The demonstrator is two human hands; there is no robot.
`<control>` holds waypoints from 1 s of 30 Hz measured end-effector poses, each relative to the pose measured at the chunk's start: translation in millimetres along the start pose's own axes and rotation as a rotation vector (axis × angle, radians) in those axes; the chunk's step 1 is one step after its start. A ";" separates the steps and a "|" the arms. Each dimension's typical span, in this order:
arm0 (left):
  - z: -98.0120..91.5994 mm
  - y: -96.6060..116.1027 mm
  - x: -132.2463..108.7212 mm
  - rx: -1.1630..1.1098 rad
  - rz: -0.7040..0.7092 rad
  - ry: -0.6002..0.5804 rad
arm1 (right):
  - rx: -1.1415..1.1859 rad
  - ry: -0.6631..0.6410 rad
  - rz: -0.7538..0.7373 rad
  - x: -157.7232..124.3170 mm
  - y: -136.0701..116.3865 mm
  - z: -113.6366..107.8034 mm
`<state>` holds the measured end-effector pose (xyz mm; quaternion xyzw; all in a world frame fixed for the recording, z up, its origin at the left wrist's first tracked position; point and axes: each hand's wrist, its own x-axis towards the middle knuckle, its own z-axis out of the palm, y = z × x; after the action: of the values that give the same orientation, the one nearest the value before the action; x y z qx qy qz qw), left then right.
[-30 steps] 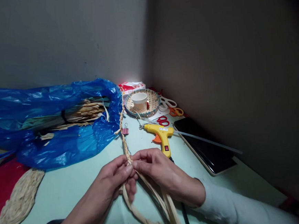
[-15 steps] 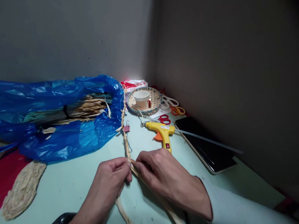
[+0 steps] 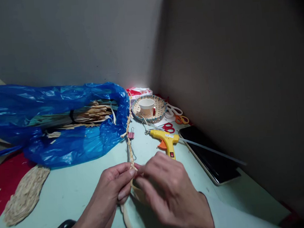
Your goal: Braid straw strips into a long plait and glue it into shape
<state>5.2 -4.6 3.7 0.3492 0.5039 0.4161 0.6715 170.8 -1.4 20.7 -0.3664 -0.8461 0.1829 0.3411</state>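
A thin braid of pale dried plant fibre [image 3: 130,152] runs from beside the blue bag down to my hands. My left hand [image 3: 115,187] is closed, its thumb and forefinger pinching the braid's lower end. Right beside it, my right hand [image 3: 171,193] has curled fingers at a flat loose strand [image 3: 138,193], which bends under its thumb; its fingertips are partly hidden. Another loose strand [image 3: 127,221] hangs below my left hand toward the near edge. A pink binder clip [image 3: 131,135] lies next to the braid.
A blue plastic bag [image 3: 65,152] holding a fibre bundle [image 3: 96,113] lies left. A coiled fibre piece [image 3: 27,196] is nearer. A yellow glue gun [image 3: 167,138], red-handled scissors [image 3: 168,127], a woven basket [image 3: 162,108] with a paper cup [image 3: 146,107], and a black tablet [image 3: 210,158] are right.
My right hand has lifted and turned, its fingers more raised. The strand under it now bends in a loop by the braid's end. The view has shifted slightly.
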 end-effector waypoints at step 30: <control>1.8 -1.6 -7.3 0.318 0.073 0.007 | 0.320 -0.303 0.318 15.9 20.7 9.6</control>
<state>6.2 -12.0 5.6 0.4679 0.5526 0.3565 0.5905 166.3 23.6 9.4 -0.4049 -0.7796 0.4182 0.2312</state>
